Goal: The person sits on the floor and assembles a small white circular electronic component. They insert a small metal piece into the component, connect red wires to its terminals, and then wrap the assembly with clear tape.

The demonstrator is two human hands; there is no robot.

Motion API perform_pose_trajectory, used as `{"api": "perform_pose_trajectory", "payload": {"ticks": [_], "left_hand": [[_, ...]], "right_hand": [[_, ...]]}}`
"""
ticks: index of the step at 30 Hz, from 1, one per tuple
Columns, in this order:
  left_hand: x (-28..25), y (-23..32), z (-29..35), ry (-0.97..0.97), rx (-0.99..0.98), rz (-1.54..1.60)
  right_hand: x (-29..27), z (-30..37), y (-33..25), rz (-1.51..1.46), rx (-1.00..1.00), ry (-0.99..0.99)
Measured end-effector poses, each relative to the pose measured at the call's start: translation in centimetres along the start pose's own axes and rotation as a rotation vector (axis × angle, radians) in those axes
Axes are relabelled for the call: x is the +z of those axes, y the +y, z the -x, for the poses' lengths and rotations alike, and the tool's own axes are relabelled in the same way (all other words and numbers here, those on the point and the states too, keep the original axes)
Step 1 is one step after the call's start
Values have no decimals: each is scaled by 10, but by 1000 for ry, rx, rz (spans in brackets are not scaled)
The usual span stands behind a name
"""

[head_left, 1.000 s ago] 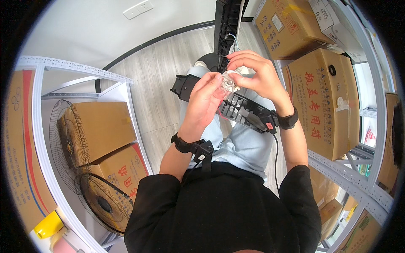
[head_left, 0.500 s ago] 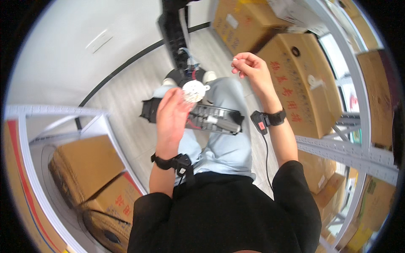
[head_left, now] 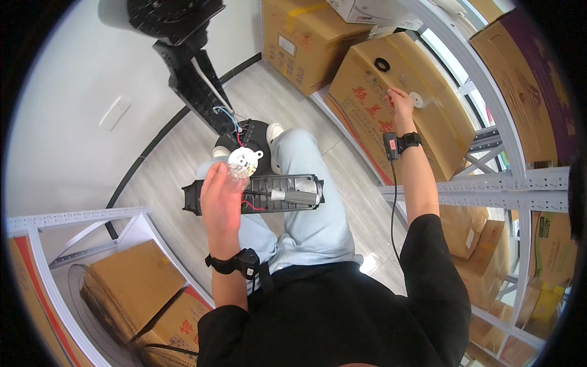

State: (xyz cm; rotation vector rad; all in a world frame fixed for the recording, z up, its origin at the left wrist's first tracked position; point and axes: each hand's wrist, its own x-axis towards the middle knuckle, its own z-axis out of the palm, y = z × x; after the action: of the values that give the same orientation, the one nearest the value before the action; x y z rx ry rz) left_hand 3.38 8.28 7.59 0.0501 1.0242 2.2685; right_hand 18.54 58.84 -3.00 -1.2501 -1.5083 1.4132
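Note:
My left hand (head_left: pixel 219 196) is raised above my lap, its fingers closed at the edge of a white round plastic part (head_left: pixel 243 160) with a small ear. Crinkled clear plastic (head_left: pixel 237 175) shows at those fingertips. Below lies a long black ribbed housing (head_left: pixel 257 202) across my thighs, carrying a grey-handled screwdriver (head_left: pixel 296 197) and a red wire. Out to the right, my right hand (head_left: pixel 402 103) is over a large cardboard box (head_left: pixel 428 137), fingertips pinched together; what they hold, if anything, is too small to name. Beside it are a white disc (head_left: pixel 416 100) and tiny metal bits (head_left: pixel 403 79).
A black upright stand (head_left: pixel 199 92) with loose blue and red wires rises from a round base between my feet. A black ring (head_left: pixel 381 64) lies on the box. Metal shelving (head_left: pixel 526 189) with cartons lines the right; another shelf (head_left: pixel 79 212) with boxes stands left.
My right hand has moved right, from above the floor to over the large box. The view has shifted, bringing more of the black stand into sight. My left hand stays by the white round part.

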Motion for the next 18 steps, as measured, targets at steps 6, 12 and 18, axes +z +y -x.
{"api": "perform_pose_trajectory", "payload": {"ticks": [6, 12, 18], "left_hand": [[6, 3, 6, 52, 15, -69], [-6, -1, 0, -67, -18, 3], [2, -5, 1, -37, 7, 27]], "right_hand": [[-58, -18, 16, 607, -160, 525], [-128, -40, 48, 131, 112, 504], [-24, 45, 13, 336, -255, 230]]}}
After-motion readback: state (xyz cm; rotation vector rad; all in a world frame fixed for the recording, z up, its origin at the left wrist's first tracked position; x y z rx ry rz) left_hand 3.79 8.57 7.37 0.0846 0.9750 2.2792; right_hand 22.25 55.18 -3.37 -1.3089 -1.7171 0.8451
